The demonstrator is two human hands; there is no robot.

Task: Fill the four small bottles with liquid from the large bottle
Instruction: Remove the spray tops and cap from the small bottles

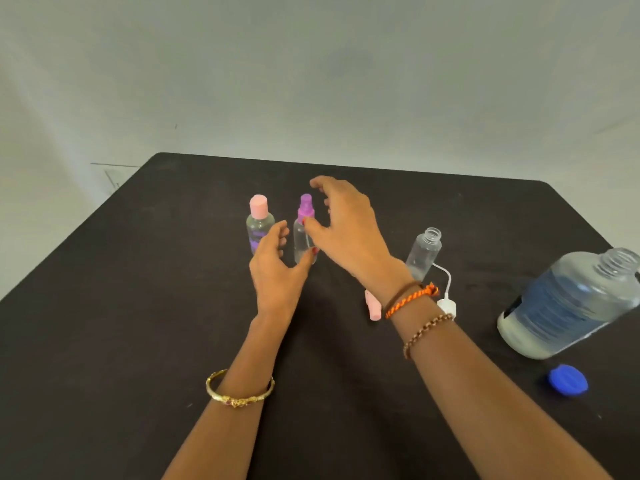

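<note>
Nearest, a blue screw cap [568,380] lies on the black counter [104,306] at the right. Just beyond it the large bottle [568,303], uncapped and holding bluish liquid, stands at the right edge. Towards the middle, a pink cap [373,308] and a white spray top [447,306] with its tube lie beside the right wrist. Behind them stands an open, clear small bottle [424,252]. Farther in, the left hand [277,268] is loosely spread, thumb touching the purple-topped spray bottle [304,230]. The right hand [346,223] hovers open beside that bottle's top, its thumb at the purple collar. Left of these stands a pink-capped small bottle [259,221].
</note>
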